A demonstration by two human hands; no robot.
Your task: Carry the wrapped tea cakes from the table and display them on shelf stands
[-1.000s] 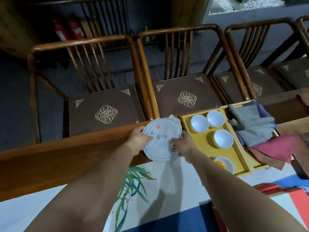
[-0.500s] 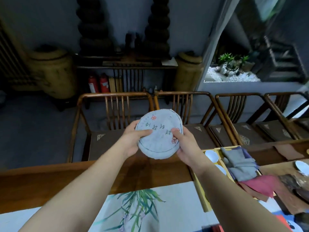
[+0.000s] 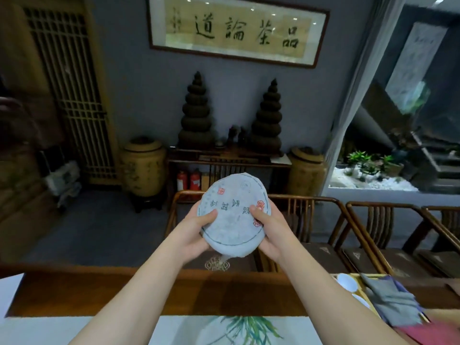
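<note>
Far wall, left to right: lattice screen [image 3: 72, 90], two yellow jars [image 3: 143, 168], two dark stacked towers [image 3: 198, 113] on a console, two red extinguishers [image 3: 189, 180] beneath. Chairs [image 3: 323, 220] stand between desk [image 3: 124, 290] and console. One wrapped tea cake [image 3: 232, 215], tilted, held clear above the desk. Left hand [image 3: 193, 235] grips its left edge, thumb on the face; right hand [image 3: 267, 232] grips the right edge likewise. Yellow tray [image 3: 366, 298] at desk's right.

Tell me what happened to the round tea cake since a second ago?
The wrapped tea cake went up: it was low at the table's edge, now it is lifted clear in front of the chairs. The view tilted up too, showing the wall. Unchanged: the left hand and right hand grip its two sides, printed face up.
</note>
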